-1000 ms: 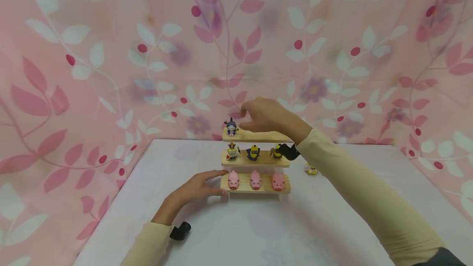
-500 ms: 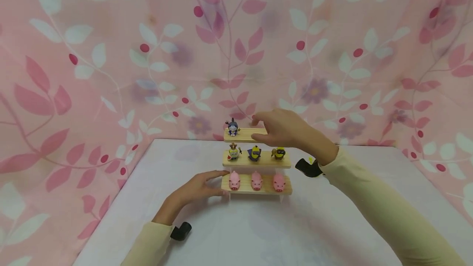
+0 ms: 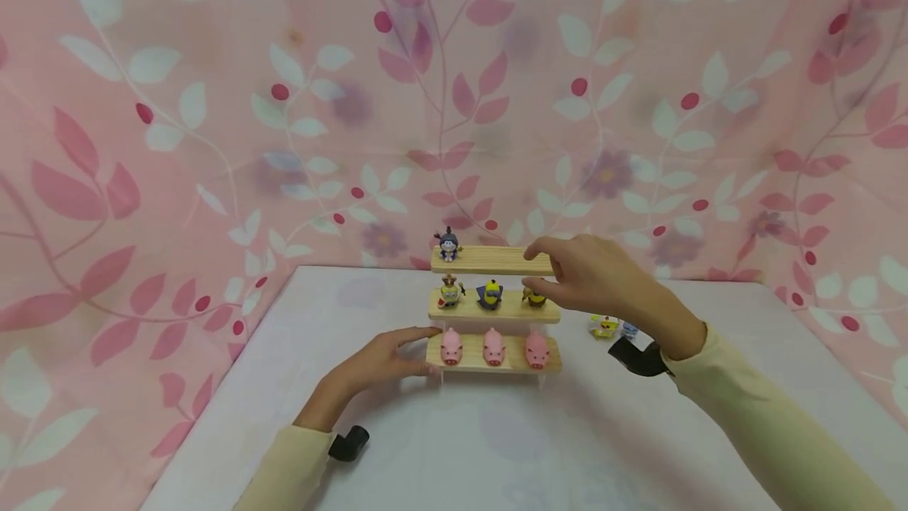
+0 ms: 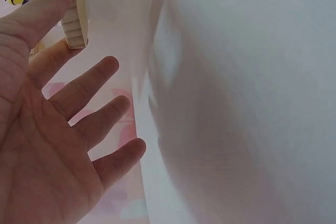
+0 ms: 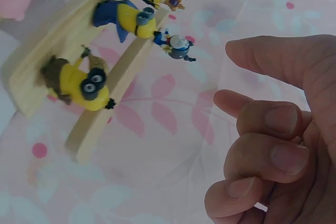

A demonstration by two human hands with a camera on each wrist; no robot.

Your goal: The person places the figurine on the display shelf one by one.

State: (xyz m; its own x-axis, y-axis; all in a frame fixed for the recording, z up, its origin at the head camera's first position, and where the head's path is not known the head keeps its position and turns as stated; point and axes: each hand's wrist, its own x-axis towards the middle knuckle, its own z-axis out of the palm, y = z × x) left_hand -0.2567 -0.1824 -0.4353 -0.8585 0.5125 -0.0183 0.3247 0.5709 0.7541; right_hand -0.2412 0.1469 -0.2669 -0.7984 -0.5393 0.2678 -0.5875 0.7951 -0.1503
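Observation:
A three-tier wooden display stand (image 3: 489, 260) rises on the table. My left hand (image 3: 379, 359) holds the left end of its lowest board (image 4: 75, 30) between thumb and index finger; the other fingers are spread. My right hand (image 3: 603, 274) hovers before the right side of the upper tiers, fingers loosely bent, nothing in it. A dark-haired figurine (image 3: 448, 246) stands at the top tier's left. Along the middle tier are a crowned figurine (image 3: 449, 292), a blue-caped minion (image 5: 131, 19) and a brown-clad minion (image 5: 79, 85). Pink pigs (image 3: 493, 348) line the lowest tier.
Right of the stand, a yellow figurine (image 3: 604, 327) and a small blue one (image 3: 629, 330) lie on the white tabletop (image 3: 482, 440). A pink floral cloth (image 3: 454, 101) hangs behind the table. A black wrist camera (image 3: 638, 357) juts below the right wrist.
My right hand has drawn back from the top tier, moving right and down, uncovering more of the top board and the loose figurines. My left hand keeps its place on the lowest board.

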